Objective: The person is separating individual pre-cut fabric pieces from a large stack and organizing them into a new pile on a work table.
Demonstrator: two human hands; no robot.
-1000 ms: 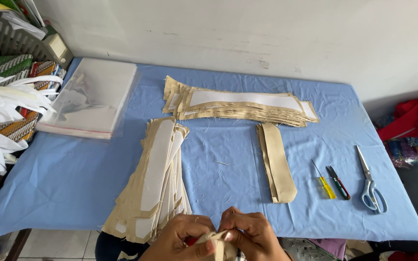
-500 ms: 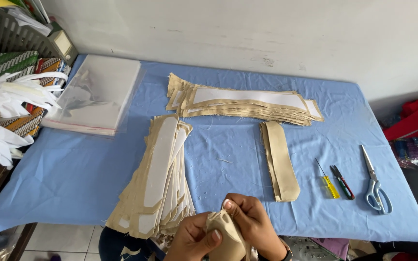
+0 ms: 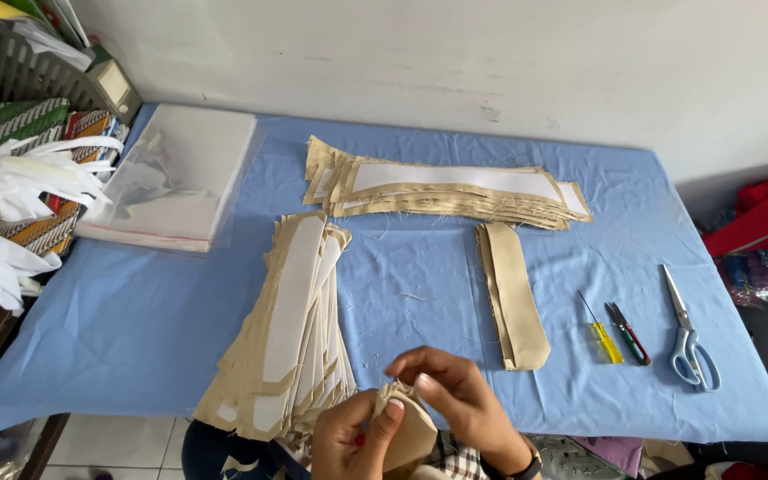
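Raised slightly since the earlier frame, left hand [image 3: 353,440] and right hand [image 3: 455,400] pinch a beige fabric piece [image 3: 406,431] at lower centre; a loosened pinch could let its folded edge slip.

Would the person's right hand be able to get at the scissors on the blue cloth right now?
Probably yes, though not at once: the scissors lie in the open on the right hand's side, but both hands are pinching a tan fabric piece.
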